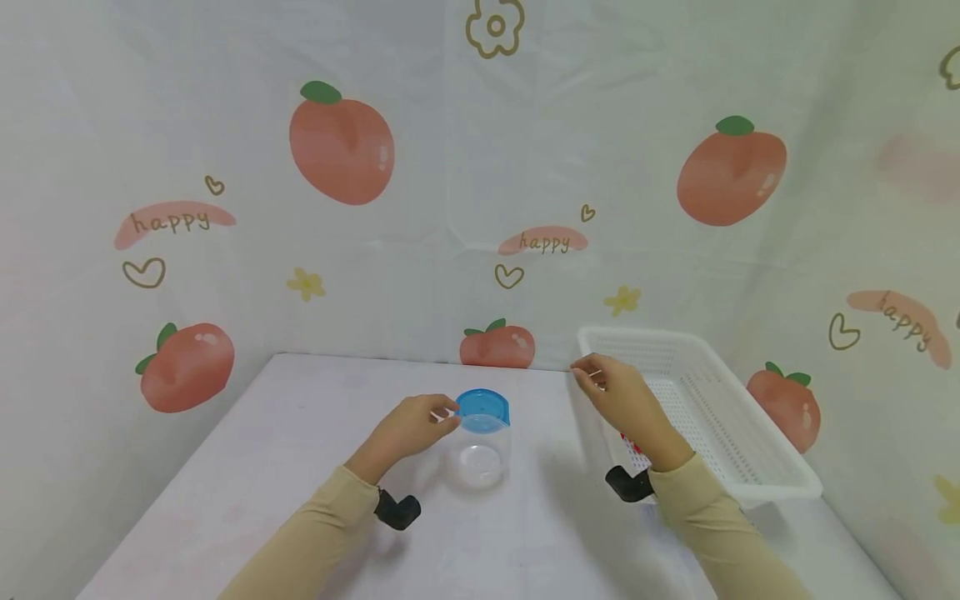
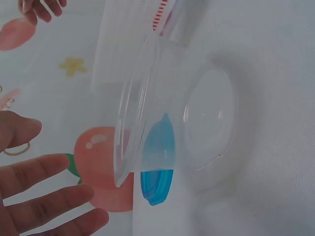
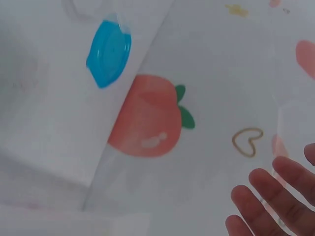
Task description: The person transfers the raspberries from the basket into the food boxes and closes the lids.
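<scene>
A clear plastic container [image 1: 478, 467] stands upright and uncovered on the table, its round base showing through the wall. Behind it lies a blue lid [image 1: 483, 408], partly seen through the container in the left wrist view. My left hand [image 1: 420, 425] is beside the container's left rim; in the left wrist view its fingers [image 2: 49, 211] are spread and hold nothing. Over the left side of a white basket [image 1: 750, 408] hovers my right hand [image 1: 618, 396], with nothing in its grasp. The right wrist view shows its fingers [image 3: 266, 211] loosely extended.
Something red [image 1: 633, 444] shows in the basket beside my right forearm, which hides part of it. The white table [image 1: 337, 392] ends at a pale curtain [image 1: 442, 167] printed with fruit, hearts and "happy". Each wrist carries a black camera mount [image 1: 397, 510].
</scene>
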Available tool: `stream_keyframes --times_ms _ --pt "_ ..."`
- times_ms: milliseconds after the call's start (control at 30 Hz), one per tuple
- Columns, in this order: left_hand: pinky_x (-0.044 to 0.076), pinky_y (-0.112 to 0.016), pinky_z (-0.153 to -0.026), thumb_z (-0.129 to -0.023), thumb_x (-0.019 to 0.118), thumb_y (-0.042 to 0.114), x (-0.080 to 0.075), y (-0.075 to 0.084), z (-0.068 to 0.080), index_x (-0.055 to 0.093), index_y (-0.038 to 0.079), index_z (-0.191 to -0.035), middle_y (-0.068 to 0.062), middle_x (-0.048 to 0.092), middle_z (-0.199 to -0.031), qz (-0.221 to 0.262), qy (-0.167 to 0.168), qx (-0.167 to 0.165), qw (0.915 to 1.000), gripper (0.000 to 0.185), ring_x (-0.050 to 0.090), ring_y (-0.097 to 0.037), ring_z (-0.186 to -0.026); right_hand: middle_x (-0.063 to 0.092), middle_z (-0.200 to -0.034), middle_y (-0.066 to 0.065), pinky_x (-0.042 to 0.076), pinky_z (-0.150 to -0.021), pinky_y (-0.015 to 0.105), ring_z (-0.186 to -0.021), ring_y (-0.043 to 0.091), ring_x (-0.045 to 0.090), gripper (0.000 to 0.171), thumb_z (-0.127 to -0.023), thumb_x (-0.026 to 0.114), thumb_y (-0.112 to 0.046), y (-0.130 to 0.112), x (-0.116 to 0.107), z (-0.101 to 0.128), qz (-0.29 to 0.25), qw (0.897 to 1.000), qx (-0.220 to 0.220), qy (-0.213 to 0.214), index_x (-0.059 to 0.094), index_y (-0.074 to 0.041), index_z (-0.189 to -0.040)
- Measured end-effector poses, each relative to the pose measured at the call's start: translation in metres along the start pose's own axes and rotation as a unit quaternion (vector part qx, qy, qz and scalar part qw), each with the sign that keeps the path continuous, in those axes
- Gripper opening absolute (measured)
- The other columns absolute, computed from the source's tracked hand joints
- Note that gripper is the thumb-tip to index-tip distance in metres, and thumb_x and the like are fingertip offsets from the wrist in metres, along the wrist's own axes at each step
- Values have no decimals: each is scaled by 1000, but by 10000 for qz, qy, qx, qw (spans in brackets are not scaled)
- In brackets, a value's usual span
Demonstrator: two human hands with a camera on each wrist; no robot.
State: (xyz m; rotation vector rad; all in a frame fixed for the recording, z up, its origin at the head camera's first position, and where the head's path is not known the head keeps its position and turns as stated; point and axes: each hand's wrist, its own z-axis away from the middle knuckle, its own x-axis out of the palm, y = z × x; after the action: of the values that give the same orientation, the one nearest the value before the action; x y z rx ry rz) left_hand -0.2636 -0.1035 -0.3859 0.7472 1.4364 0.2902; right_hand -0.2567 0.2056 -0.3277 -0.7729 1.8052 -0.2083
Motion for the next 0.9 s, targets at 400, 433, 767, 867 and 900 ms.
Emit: stream_keyframes --times_ms 400,433,767,867,900 --pt "56 -42 -83 -85 74 20 5 -14 -4 68 13 -116 -8 67 -114 867 -27 -250 9959 32 63 -26 -104 64 -119 21 53 -85 50 -109 40 61 36 -101 50 -31 43 -40 -11 -192 9973 706 102 61 -3 -121" --pt "56 -42 -83 -84 75 20 5 -16 -4 68 12 -115 -9 67 -113 928 -7 -255 9954 33 63 -26 -104 64 -119 22 54 -84 48 -108 39 62 37 -101 50 -31 48 -41 -12 -221 9970 728 113 60 -3 -122" --pt "57 -40 -81 -81 76 12 9 -27 -7 69 9 -110 -10 68 -107 1402 113 -173 9899 30 66 -26 -98 60 -121 28 54 -89 48 -109 43 61 38 -101 50 -24 75 -43 -17 -673 9945 796 -50 56 5 -124" --pt "57 -41 -80 -81 76 11 10 -29 -6 69 6 -110 -12 68 -106 1470 97 -153 9890 31 66 -27 -96 59 -122 29 53 -90 51 -111 45 59 40 -101 50 -24 81 -41 -17 -633 9946 803 -178 55 6 -126" --pt "57 -41 -80 -81 76 10 11 -29 -6 68 5 -111 -13 69 -106 1484 91 -165 9888 31 66 -27 -96 58 -123 30 53 -91 52 -111 46 58 40 -101 50 -24 84 -41 -18 -624 9945 811 -224 55 6 -126"
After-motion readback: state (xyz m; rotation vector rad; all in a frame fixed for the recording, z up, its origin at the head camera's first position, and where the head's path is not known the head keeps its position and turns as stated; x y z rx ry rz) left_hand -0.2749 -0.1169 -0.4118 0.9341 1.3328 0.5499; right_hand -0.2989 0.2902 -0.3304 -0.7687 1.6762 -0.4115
